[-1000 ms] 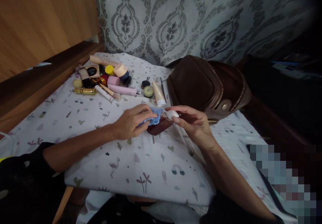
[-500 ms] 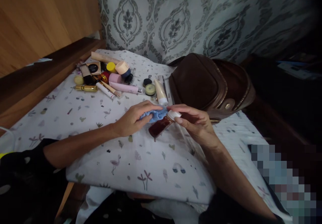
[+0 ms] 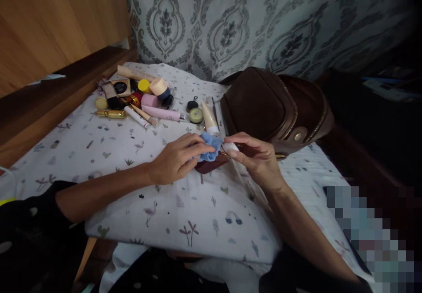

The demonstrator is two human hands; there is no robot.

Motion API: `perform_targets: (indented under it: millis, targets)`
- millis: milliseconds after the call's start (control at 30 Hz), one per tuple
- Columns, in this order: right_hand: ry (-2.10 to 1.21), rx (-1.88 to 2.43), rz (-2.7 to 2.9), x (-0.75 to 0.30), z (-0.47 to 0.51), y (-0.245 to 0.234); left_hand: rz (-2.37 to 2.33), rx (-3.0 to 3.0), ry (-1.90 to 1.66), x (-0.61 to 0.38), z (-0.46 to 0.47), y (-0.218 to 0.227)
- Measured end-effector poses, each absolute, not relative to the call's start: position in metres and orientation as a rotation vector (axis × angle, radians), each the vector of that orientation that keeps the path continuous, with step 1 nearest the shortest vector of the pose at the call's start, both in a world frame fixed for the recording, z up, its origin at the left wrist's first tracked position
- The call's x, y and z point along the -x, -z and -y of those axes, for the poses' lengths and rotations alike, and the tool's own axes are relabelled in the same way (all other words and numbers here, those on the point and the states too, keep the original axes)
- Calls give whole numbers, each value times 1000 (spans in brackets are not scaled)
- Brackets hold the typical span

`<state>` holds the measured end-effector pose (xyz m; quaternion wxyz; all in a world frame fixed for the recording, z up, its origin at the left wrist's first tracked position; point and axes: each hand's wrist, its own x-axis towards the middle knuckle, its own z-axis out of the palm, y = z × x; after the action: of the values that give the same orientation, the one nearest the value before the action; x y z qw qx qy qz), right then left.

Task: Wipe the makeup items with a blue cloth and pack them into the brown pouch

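1. Head view: the left grip is clamping a blue cloth over a dark red bottle, which is lying in front and to the left of the brown bag.
2. The right grip is pinching the bottle's white cap.
3. Compared with half a second ago, the cloth is covering more of the bottle; wiping is apparently continuing.

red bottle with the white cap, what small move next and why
Perhaps turn the dark red bottle slightly under the blue cloth: the right hand grips its white cap, while the left hand holds the cloth over its side.
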<state>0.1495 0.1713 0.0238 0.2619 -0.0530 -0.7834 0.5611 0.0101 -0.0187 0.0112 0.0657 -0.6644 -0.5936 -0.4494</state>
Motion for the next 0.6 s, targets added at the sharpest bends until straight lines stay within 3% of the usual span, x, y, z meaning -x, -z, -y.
perform_targets:
  millis: [200, 433, 600]
  targets:
    - [-1558, 311, 2090, -148, -173, -19, 1868, 1966, 1309, 0, 17, 0]
    - [-1673, 132, 2119, -151, -176, -22, 1977, 1902, 1280, 7, 16, 3]
    - [-1735, 128, 2086, -150, -173, -24, 1807, 1891, 1212, -6, 17, 0]
